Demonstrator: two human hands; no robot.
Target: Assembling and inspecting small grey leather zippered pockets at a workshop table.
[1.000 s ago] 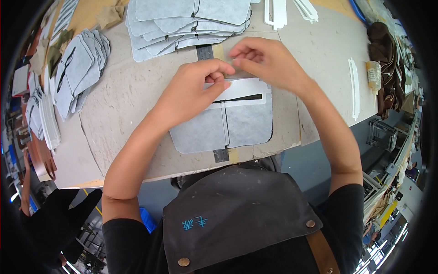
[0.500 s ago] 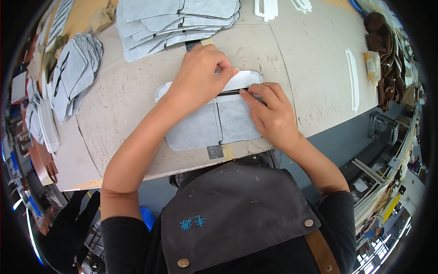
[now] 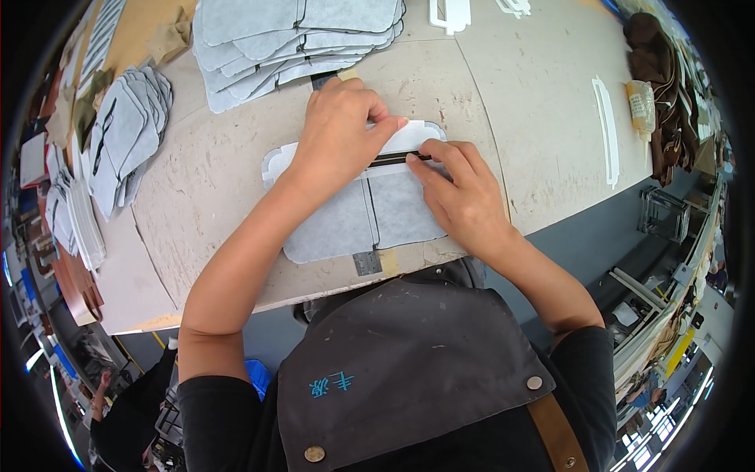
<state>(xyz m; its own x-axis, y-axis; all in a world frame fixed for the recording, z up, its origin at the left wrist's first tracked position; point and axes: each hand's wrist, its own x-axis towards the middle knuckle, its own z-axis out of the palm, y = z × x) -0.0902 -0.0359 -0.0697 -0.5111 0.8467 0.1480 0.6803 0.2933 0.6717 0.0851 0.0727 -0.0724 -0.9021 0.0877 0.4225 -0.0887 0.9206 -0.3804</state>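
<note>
Nearest, below the table edge, hangs a dark grey work apron with round metal snaps [image 3: 409,370]. Just beyond it, on the near edge of the pale, scuffed worktable [image 3: 197,204], lies a light grey felt-like cut panel with rounded corners [image 3: 354,216], resting over a small metal hinge-like strip [image 3: 367,262] at its near side. A white rounded template [image 3: 275,161] shows under its far edge.

The right hand [image 3: 464,200] lies flat on the right part of the panel, fingers stretched left, fingertips pressing on a narrow black strip [image 3: 397,159] that runs along the panel's far slot. The left hand [image 3: 338,134] arches over the far edge, fingers curled and pinched close at the strip's left part; whether it grips anything is hidden.

As a judgement, the strip looks seated in its slot and is being pressed down; this panel is nearly dealt with.

Farther off, a fanned stack of grey panels [image 3: 291,35] waits at the far centre, and a second heap of grey pieces [image 3: 122,130] lies far left, so much seems left to do.
</note>
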